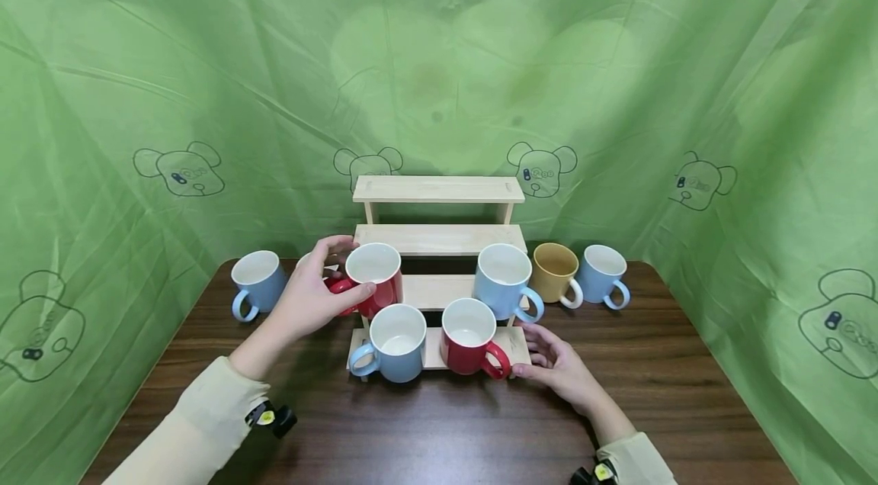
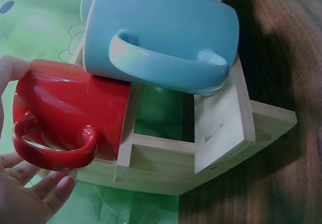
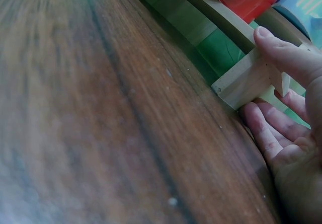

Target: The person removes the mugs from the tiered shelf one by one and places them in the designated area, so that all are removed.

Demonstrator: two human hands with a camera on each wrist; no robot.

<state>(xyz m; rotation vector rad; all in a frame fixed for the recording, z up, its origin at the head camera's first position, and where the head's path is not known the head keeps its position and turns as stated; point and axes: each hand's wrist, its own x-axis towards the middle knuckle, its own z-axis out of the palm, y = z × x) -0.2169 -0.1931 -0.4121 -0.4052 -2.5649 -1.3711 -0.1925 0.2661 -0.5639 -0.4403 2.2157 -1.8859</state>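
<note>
A stepped wooden stand (image 1: 439, 239) holds two red and two light blue mugs on its lower two steps. My left hand (image 1: 309, 298) grips the red mug (image 1: 389, 296) at the left of the second step, thumb in front and fingers around its handle side. In the left wrist view, that red mug's handle (image 2: 60, 156) faces the fingers. A blue mug (image 1: 398, 361) and another red mug (image 1: 461, 351) occupy the lowest step; a second blue mug (image 1: 497, 293) is above right. My right hand (image 1: 562, 374) holds the stand's lower right end, thumb over the step (image 3: 244, 80).
Left of the stand is a blue mug (image 1: 264, 288); another mug is mostly hidden behind my left hand. A mustard mug (image 1: 551, 281) and a blue mug (image 1: 597, 281) stand to the right. Green cloth (image 1: 274, 88) surrounds the dark wooden table (image 1: 425, 432).
</note>
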